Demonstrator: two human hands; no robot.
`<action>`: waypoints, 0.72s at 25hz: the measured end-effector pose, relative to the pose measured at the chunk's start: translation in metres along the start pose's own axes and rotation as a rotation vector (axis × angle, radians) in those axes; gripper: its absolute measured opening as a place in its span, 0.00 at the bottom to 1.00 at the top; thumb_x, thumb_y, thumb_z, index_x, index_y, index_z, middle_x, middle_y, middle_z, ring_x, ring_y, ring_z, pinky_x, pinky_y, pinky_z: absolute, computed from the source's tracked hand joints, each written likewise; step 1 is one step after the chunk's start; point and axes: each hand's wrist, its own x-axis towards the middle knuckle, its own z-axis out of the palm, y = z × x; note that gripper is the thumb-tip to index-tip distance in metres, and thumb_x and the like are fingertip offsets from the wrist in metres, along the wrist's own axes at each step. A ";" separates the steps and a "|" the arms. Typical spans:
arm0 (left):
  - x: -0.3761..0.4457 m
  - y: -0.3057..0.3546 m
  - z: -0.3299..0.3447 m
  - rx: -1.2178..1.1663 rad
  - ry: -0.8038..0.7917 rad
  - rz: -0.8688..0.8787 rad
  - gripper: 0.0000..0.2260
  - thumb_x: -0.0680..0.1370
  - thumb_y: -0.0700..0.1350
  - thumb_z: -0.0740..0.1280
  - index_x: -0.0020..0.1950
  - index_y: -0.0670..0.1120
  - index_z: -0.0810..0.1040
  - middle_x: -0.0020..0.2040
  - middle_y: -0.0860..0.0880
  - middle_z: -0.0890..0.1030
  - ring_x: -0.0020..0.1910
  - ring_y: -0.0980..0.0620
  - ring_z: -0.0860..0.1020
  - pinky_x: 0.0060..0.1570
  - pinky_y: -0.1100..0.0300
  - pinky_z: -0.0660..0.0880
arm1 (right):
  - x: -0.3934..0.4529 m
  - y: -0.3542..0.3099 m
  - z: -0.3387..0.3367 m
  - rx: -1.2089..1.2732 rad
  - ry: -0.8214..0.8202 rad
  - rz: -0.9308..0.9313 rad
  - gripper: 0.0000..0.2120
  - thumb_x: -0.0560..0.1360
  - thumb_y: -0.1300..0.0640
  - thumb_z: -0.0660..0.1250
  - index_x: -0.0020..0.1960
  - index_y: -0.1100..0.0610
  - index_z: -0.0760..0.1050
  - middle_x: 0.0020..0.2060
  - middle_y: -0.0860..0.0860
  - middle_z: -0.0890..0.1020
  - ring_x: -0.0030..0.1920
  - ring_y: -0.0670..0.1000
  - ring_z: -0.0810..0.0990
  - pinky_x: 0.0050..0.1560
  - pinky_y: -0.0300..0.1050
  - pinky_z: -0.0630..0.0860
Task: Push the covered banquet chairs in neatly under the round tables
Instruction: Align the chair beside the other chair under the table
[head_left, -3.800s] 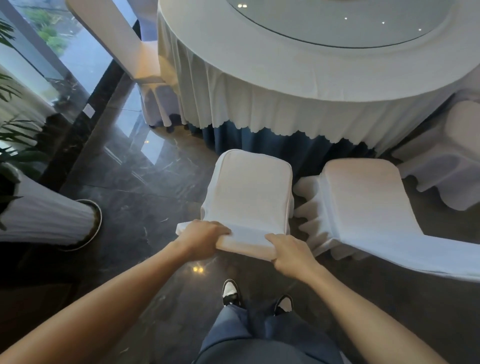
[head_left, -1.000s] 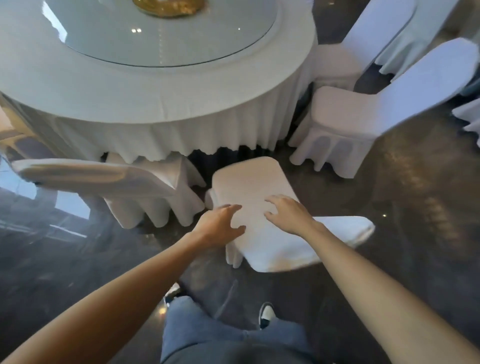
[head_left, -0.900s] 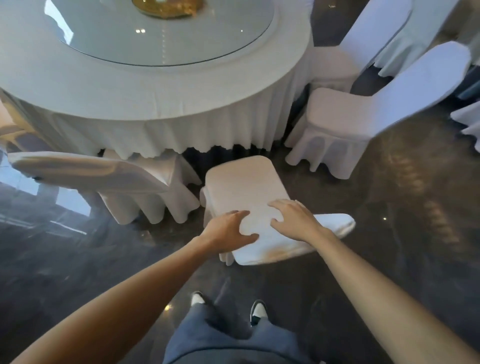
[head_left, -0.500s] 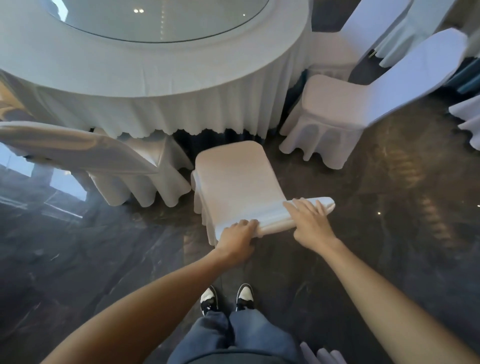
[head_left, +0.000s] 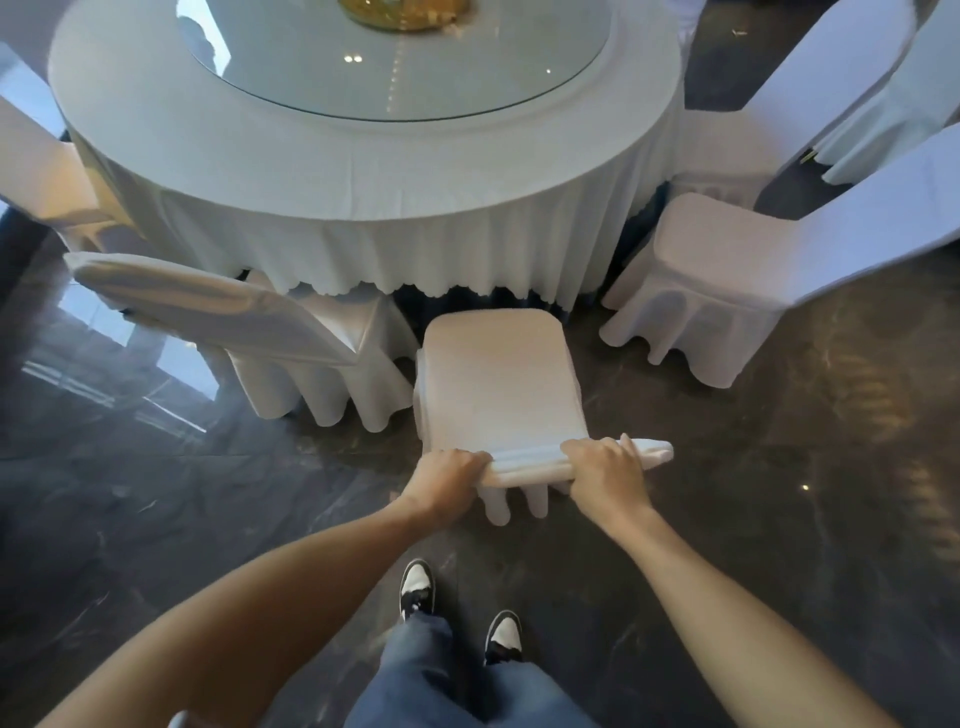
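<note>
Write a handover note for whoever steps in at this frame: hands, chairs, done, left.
Left hand: shut on the top edge of the middle chair, at its left end.
Right hand: shut on the same edge, toward its right end.
Middle chair: faces the round table, front of the seat level with the tablecloth hem, seat not yet under it.
Left chair: angled, seat partly beneath the cloth.
Right chair: angled, seat outside the skirt.
Done: both hands have a hold on the middle chair.
Left: push it straight in, then probably square up and push in the two neighbours.
</note>
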 end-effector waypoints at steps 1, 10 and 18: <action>0.004 -0.016 -0.010 0.007 0.014 -0.027 0.17 0.71 0.40 0.66 0.58 0.50 0.78 0.49 0.50 0.84 0.48 0.44 0.81 0.44 0.54 0.76 | 0.011 -0.014 -0.005 0.011 0.021 -0.017 0.10 0.66 0.62 0.69 0.39 0.51 0.70 0.37 0.49 0.81 0.44 0.58 0.79 0.64 0.61 0.66; 0.085 -0.145 -0.087 0.041 0.088 -0.038 0.16 0.68 0.40 0.65 0.54 0.51 0.81 0.45 0.51 0.84 0.44 0.46 0.81 0.41 0.54 0.76 | 0.133 -0.100 -0.058 0.062 0.059 0.028 0.10 0.69 0.65 0.63 0.47 0.53 0.76 0.43 0.52 0.82 0.49 0.59 0.78 0.70 0.62 0.62; 0.135 -0.223 -0.135 0.044 0.097 0.009 0.16 0.72 0.40 0.66 0.57 0.51 0.82 0.47 0.50 0.85 0.45 0.46 0.81 0.39 0.58 0.67 | 0.217 -0.152 -0.076 0.147 0.034 0.007 0.07 0.69 0.59 0.68 0.47 0.53 0.77 0.44 0.52 0.84 0.48 0.59 0.79 0.61 0.57 0.68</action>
